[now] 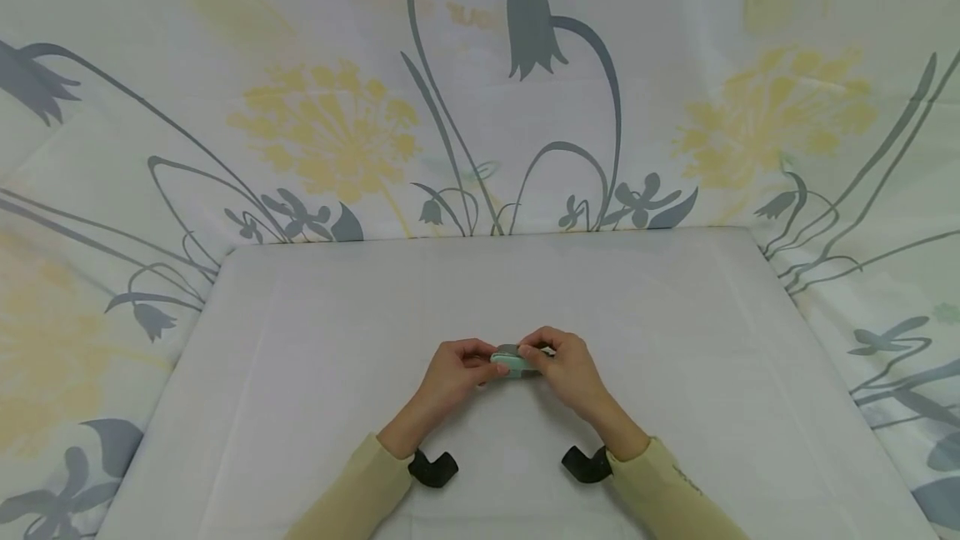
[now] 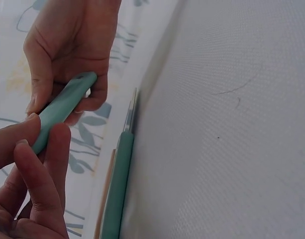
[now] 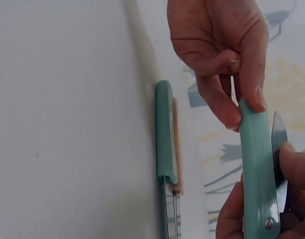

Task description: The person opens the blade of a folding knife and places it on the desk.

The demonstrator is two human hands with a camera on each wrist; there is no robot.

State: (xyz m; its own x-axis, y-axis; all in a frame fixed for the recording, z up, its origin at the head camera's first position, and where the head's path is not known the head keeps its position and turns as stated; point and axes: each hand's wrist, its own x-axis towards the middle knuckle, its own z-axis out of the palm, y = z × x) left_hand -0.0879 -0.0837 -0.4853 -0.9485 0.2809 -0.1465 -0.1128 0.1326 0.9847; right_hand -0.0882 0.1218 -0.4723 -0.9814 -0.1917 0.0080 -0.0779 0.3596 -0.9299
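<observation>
Hands meet over the near middle of the white table, a little in from its front edge. The left hand pinches one end of a mint-green folding knife between thumb and curled fingers. The right hand holds the other end, by the rivet, with its fingers wrapped around the handle and pressing on the grey blade, which stands partly out of the handle. The knife hangs just above the cloth, lying left to right between the two hands. In both wrist views a second mint-green knife with a thin wooden stick beside it appears past the held one; where it lies cannot be told. Flowered fabric hangs behind the far edge.
</observation>
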